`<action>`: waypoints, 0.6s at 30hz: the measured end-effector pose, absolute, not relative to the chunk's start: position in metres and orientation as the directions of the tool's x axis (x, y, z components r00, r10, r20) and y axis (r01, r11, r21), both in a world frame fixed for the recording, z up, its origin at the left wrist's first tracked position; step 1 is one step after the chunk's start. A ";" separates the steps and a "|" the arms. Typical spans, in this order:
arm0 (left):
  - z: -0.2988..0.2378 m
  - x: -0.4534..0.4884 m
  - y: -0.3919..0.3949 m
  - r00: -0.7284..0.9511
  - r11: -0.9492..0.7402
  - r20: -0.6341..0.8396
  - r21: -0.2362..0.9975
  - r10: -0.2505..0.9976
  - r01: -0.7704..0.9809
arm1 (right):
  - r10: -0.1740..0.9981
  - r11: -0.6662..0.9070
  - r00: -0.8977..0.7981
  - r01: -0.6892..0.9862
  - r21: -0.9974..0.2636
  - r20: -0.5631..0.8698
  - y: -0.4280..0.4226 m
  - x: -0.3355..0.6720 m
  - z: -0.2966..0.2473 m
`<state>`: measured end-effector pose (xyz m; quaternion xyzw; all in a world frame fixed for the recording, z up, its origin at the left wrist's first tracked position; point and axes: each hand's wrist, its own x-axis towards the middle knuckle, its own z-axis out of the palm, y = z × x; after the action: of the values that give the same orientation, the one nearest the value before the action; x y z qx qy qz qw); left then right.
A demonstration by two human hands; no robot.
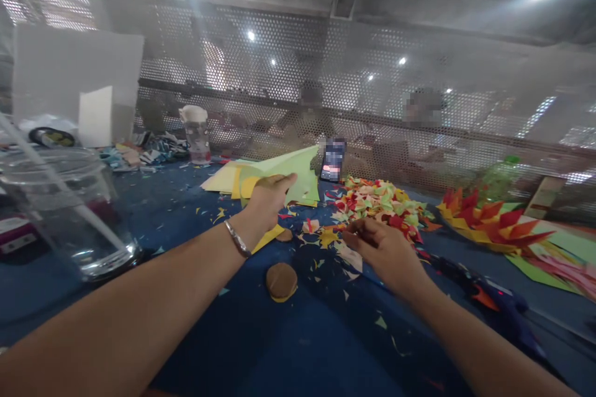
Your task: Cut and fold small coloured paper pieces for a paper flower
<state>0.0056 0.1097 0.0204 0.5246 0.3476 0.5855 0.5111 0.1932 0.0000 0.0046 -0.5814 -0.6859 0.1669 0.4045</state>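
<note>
My left hand (pixel 269 198) reaches out over the blue table (pixel 302 347) and grips the edge of a light green paper sheet (pixel 291 170), lifting it off a stack of yellow sheets (pixel 228 178). A metal bracelet circles that wrist. My right hand (pixel 384 250) hovers palm down with curled fingers just in front of a heap of small coloured paper pieces (pixel 379 201); whether it pinches a piece is unclear. A round brown disc (pixel 281 281) lies between my arms.
A clear plastic jar (pixel 69 211) stands at the left. A dark glue gun (pixel 493 304) lies at the right, beyond it folded red and orange paper shapes (pixel 488 220). A phone (pixel 332 160) leans against the perforated metal screen (pixel 326 74). Paper scraps litter the table.
</note>
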 end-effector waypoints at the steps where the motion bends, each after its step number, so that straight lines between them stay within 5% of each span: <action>1: 0.021 0.001 0.113 0.047 -0.228 0.246 0.943 0.968 -0.242 | 0.937 0.277 -0.054 0.715 -0.642 0.345 0.004 0.191 0.004; 8: 0.028 -0.003 0.118 0.091 -0.126 0.173 0.915 0.981 -0.383 | 0.929 0.346 -0.228 0.816 -0.464 0.292 0.027 0.146 0.001; 18: 0.023 -0.006 0.126 0.226 0.075 0.059 0.839 0.972 -0.539 | 0.937 0.330 -0.257 0.875 -0.355 0.237 0.056 0.120 -0.014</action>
<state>-0.0061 0.1262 0.0232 0.3908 0.2773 0.5567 0.6786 0.1197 0.0564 -0.0144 -0.5738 -0.7893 0.0758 0.2052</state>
